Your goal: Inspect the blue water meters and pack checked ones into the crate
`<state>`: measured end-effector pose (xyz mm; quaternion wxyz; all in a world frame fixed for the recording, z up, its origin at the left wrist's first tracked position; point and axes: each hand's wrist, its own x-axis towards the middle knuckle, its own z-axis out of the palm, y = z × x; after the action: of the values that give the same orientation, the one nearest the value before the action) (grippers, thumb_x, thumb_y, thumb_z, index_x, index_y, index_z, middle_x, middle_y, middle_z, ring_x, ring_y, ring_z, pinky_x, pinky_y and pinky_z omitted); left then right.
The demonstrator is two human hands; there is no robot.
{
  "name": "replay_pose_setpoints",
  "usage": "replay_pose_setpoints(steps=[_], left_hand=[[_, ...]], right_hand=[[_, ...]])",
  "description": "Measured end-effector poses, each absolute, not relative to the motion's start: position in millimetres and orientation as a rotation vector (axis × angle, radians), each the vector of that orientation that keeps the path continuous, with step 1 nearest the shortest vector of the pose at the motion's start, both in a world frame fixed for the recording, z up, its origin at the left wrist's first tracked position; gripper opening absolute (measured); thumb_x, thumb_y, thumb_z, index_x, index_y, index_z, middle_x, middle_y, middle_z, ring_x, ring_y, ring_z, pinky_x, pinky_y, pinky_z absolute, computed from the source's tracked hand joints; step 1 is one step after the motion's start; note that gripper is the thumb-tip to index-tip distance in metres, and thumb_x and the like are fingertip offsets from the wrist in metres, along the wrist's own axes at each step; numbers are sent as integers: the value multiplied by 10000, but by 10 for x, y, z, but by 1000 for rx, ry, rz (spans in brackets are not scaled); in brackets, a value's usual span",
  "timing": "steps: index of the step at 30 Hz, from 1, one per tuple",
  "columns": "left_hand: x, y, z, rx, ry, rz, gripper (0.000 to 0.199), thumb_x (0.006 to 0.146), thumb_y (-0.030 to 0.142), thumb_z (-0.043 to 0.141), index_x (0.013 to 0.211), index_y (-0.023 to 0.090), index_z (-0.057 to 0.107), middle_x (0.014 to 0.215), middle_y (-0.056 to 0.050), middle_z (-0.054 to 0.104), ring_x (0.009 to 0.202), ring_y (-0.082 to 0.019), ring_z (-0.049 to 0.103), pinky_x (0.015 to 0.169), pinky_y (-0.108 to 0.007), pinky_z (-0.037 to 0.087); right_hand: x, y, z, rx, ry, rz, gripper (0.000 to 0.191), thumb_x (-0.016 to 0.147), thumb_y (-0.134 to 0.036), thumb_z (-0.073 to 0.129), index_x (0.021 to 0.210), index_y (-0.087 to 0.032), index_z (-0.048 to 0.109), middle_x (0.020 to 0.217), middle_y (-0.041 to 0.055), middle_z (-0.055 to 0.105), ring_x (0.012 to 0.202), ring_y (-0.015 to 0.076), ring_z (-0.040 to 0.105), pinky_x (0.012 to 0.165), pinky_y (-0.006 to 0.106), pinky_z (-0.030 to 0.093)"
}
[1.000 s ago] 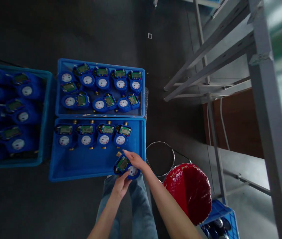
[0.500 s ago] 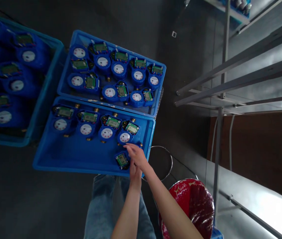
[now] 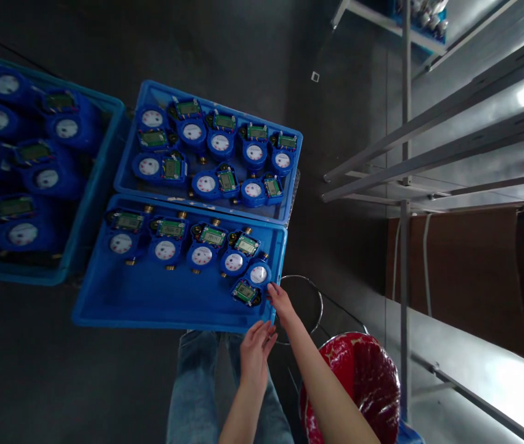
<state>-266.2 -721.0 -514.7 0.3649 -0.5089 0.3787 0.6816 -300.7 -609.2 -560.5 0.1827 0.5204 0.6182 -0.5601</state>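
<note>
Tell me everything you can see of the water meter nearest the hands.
The water meter lies in the near corner of the front blue tray, set at a slant. It has a blue plastic body, a round white dial and a green circuit board with a small display. The dial's markings are too small to read. A neighbouring meter sits close beside it. The right hand is at its edge, but I cannot tell whether it touches.

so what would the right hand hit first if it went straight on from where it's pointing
Most likely the blue water meter in the corner of the blue plastic tray, right ahead of the right hand. Depth is unclear, so the hand may already be touching it.
</note>
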Motion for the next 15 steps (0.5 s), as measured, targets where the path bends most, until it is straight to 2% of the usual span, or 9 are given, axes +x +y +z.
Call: replay_pose_setpoints(steps=[4, 6, 8, 12, 15], left_hand=[[-2776, -7623, -5370, -1315, 1199, 1697, 469, 754, 17, 474, 1137, 288, 493, 1436, -55, 428, 1315, -177, 396, 1035, -378, 396], [-2961, -7542, -5491, -1241, 1165, 1667, 520, 732, -4, 458, 1144, 312, 489, 1477, -24, 364, 1360, -177, 316, 1043, -398, 379], [-3143, -7330, -5572, -1165, 1124, 1642, 536, 716, -13, 465, 1140, 313, 496, 1482, -19, 353, 1360, -188, 317, 1027, -407, 393], [-3395, -6942, -5592, -993, 1069, 1621, 549, 742, 9, 477, 1179, 341, 480, 1467, -8, 376, 1319, -168, 384, 971, -387, 439], [-3427, -6976, -5368, -902, 1094, 1548, 520, 810, 82, 485, 1238, 374, 438, 1512, 11, 284, 1343, -162, 336, 981, -383, 418]], right_hand=[[-3138, -6163, -5641, 1451, 1783, -1473, 370, 827, -473, 454, 877, -161, 647, 735, 42, 665, 681, 177, 593, 615, 280, 463], [-3225, -6136, -5638, 1483, 1850, -1387, 333, 825, -442, 462, 824, -167, 650, 703, 37, 656, 692, 185, 588, 641, 288, 460], [-3334, -6050, -5620, 1518, 1935, -1302, 317, 830, -405, 451, 800, -166, 657, 741, 57, 668, 748, 208, 597, 703, 313, 459], [-3532, -5838, -5497, 1563, 2107, -1200, 303, 835, -310, 421, 934, -156, 663, 981, 111, 681, 953, 246, 594, 879, 348, 415], [-3480, -5853, -5192, 1610, 2175, -1218, 361, 840, -273, 377, 1101, -168, 605, 1116, 104, 650, 1051, 220, 576, 941, 329, 395]])
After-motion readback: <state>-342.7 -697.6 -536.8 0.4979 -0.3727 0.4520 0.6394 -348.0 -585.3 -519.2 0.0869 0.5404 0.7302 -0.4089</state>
